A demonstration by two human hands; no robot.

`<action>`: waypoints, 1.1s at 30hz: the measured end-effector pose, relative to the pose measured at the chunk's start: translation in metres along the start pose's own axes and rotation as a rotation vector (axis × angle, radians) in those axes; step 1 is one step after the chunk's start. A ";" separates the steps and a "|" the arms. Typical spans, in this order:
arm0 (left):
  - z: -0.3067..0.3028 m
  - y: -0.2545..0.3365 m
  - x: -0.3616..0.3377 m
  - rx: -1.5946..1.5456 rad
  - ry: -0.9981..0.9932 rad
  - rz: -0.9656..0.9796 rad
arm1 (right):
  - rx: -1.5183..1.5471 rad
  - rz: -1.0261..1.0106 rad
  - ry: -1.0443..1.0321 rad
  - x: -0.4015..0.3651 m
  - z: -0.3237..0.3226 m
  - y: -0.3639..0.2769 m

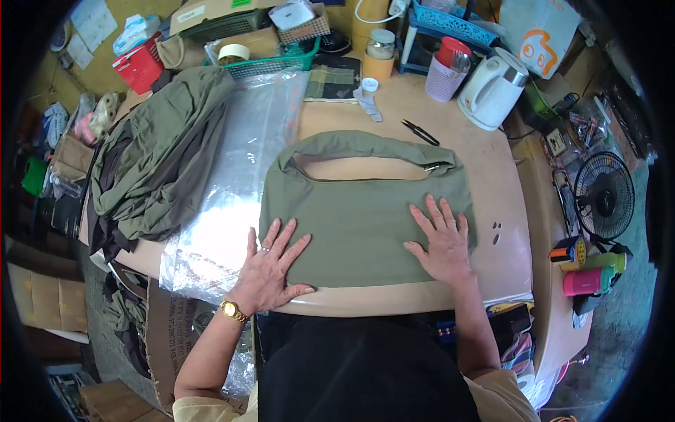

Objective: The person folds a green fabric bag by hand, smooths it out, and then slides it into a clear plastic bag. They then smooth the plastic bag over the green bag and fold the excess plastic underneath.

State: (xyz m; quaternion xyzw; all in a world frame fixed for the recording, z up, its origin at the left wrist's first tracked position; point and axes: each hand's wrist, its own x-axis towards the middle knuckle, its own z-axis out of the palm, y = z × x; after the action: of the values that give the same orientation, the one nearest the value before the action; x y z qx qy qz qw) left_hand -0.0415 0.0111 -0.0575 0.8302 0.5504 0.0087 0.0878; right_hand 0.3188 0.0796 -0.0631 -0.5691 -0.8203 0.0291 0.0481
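An olive-green fabric shoulder bag [358,228] lies flat on the tan table, its strap curving away from me at the top. My left hand [271,266] rests on the bag's lower left corner with fingers spread and the thumb near the front edge. On the right part of the bag, my right hand [443,239] lies flat, fingers apart. A small dark metal piece [432,167] shows at the strap's right end. Neither hand grips anything.
Clear plastic bags [225,183] lie left of the bag, beside a heap of olive and dark fabric [155,155]. Black thread snips [420,132] sit beyond the strap. A white kettle [492,91], a green basket [274,65] and a black fan [603,195] stand farther out.
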 end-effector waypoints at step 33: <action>-0.011 -0.104 -0.031 0.280 0.880 -0.409 | 0.833 -0.939 0.574 0.129 -0.024 -0.331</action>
State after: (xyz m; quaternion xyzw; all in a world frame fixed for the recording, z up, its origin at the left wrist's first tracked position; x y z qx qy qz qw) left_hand -0.1493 0.0239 -0.0603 0.6270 0.6824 0.2667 -0.2648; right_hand -0.0313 0.0844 0.0005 -0.0727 -0.8551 0.1662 0.4857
